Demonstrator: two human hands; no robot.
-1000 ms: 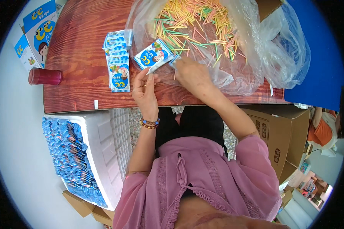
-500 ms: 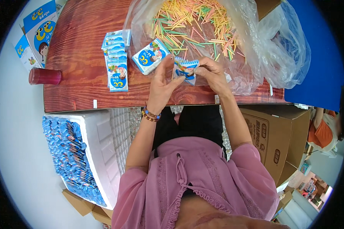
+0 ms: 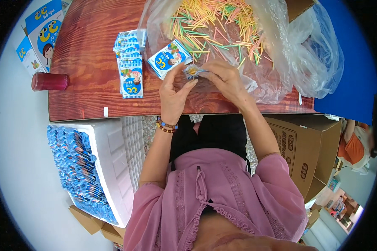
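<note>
Head view: small crumpled blue-and-white packet (image 3: 192, 72) by a clear plastic bag (image 3: 279, 50)

Thin pastel yellow, pink and green sticks (image 3: 201, 10) lay inside the bag. At its near edge, the thumb and fingers of the right hand (image 3: 228, 80) were clamped on the small packet, whose contents were too small to make out. The left hand (image 3: 173, 91) had thumb and forefinger apart at the packet's left side; whether they gripped it could not be told. A flat blue-and-white packet (image 3: 169, 59) lay at the bag's left edge. Lower and left of the bag, a white foam box (image 3: 113, 167) held tightly packed blue packets (image 3: 77, 171).
</note>
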